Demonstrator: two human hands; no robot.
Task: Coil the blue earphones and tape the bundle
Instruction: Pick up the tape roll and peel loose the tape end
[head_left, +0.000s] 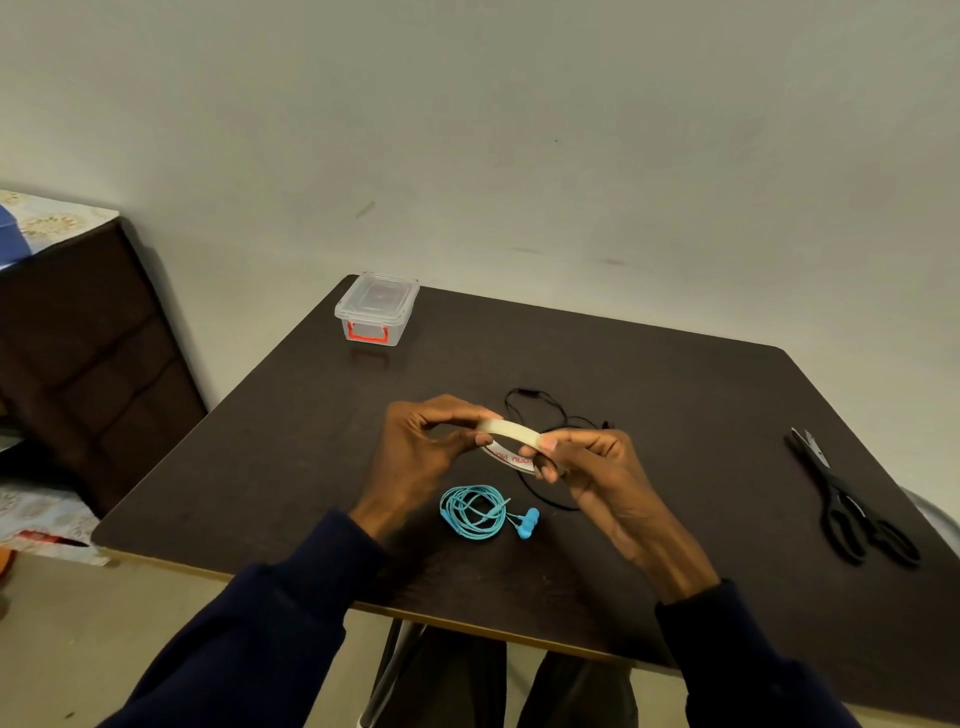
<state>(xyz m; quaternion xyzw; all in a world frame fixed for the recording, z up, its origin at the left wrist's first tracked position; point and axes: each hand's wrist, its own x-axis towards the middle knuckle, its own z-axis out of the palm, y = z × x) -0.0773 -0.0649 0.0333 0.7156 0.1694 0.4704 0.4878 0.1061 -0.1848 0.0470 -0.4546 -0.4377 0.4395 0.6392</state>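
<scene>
One coiled blue earphones (475, 510) bundle, untaped.

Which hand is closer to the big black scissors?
The right hand. It holds the tape roll mid-table, with the scissors off to its right. The left hand, gripping the roll's other side, is farther away.

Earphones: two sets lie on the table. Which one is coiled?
The blue earphones, nearest the person, form a neat ring; the black earphones beyond the hands sprawl loose.
</scene>
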